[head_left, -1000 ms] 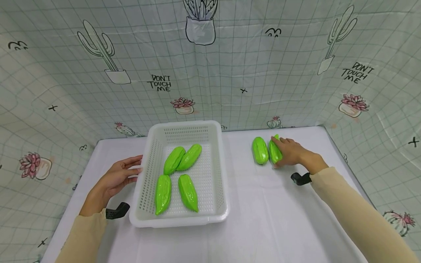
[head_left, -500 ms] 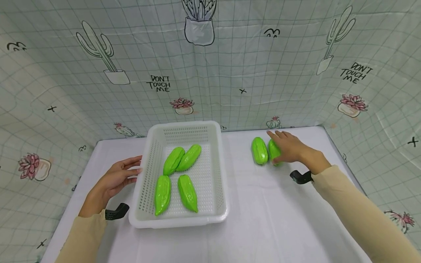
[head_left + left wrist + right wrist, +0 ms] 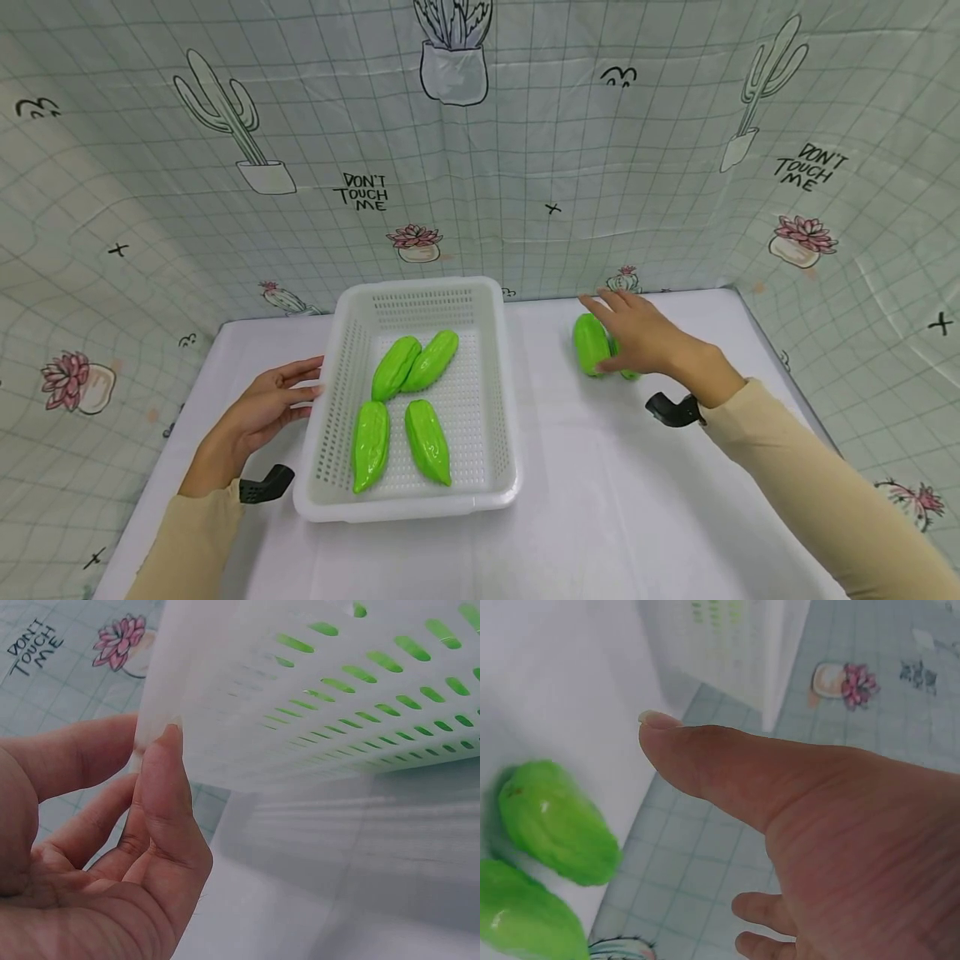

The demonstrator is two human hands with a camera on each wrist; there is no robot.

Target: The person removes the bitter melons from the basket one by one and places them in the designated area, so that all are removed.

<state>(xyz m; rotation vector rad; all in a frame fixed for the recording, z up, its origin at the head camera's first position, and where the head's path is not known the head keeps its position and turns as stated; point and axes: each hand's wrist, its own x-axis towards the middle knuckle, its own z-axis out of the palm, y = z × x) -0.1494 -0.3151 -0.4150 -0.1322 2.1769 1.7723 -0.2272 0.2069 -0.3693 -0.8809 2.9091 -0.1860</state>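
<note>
A white perforated basket [image 3: 508, 400] stands left of centre on the table, with several glossy green, ribbed, tapered vegetables [image 3: 390, 369] inside. My left hand [image 3: 262, 407] pinches its left rim, thumb and fingertips at the edge in the left wrist view. My right hand [image 3: 643, 335] hovers over two more such vegetables with fingers spread, holding nothing. One green vegetable [image 3: 590, 343] shows left of the palm; the other [image 3: 630, 375] is mostly covered by the hand. In the right wrist view both green vegetables [image 3: 559, 823] lie apart from the thumb [image 3: 705, 761].
A white cloth covers the table [image 3: 562, 500]. Behind and at both sides hangs a grid-patterned curtain [image 3: 517, 150] with cactus drawings, meeting the table's back edge. Black wrist mounts [image 3: 267, 484] jut from both sleeves.
My right hand has let go of the right-hand vegetable, spread its fingers and moved left toward the other one. The left hand and the basket stay in place.
</note>
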